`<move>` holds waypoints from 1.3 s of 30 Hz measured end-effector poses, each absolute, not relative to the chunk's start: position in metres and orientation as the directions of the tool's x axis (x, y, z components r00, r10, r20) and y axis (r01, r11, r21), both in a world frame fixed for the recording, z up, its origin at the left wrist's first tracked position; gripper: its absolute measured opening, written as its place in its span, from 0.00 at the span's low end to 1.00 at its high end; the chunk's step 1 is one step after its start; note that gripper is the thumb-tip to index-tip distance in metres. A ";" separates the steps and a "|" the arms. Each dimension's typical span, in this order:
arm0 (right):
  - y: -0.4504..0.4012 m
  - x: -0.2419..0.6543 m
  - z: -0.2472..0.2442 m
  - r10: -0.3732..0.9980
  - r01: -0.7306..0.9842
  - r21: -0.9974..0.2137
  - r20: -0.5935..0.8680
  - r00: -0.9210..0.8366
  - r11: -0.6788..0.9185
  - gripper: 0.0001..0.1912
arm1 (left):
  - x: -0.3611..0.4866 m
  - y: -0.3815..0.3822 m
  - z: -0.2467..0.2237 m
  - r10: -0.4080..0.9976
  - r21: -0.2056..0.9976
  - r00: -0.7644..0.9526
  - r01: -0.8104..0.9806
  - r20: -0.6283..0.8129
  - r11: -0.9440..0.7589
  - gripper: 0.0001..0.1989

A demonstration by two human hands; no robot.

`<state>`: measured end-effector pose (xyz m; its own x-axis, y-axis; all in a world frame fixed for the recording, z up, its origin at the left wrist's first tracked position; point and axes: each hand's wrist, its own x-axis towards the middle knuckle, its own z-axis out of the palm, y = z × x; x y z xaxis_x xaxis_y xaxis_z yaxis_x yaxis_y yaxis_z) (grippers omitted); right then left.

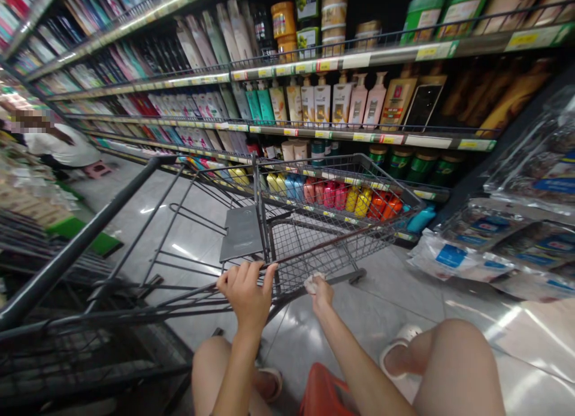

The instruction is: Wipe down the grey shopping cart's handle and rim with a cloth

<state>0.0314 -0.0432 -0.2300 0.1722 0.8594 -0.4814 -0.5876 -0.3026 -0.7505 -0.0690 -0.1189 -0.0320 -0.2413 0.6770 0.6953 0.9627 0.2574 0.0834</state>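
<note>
A dark grey metal shopping cart stands sideways right in front of me, its wire basket reaching to the right and its push handle at the left. My left hand is closed over the cart's near top rail, thumb toward the right. Lower and to the right, my right hand pinches a crumpled whitish cloth or tissue against or close to the near side of the wire basket; whether it touches cannot be told. A grey plastic flap sits inside the cart's handle end. No goods show in the basket.
Shelves of bottles and jars run behind the cart. Packaged goods hang at the right. A person in a white top is low down at the far left, near a pink stool. An orange-red seat shows between my knees.
</note>
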 end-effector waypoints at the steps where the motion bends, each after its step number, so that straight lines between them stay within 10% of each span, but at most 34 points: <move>1: -0.044 0.031 -0.227 0.843 -0.593 -0.740 -0.507 0.182 -0.317 0.09 | -0.069 -0.119 -0.032 0.677 0.091 -0.246 0.962 0.694 0.256 0.13; 33: -0.089 0.023 -0.061 0.860 -0.706 -0.604 -0.510 -0.013 -0.369 0.10 | -0.066 -0.120 -0.029 0.697 0.099 -0.240 0.966 0.675 0.237 0.11; 39: -0.096 0.065 -0.071 0.974 -0.388 -0.916 -0.174 0.147 -0.105 0.13 | -0.064 -0.122 -0.029 0.694 0.098 -0.235 0.968 0.681 0.231 0.11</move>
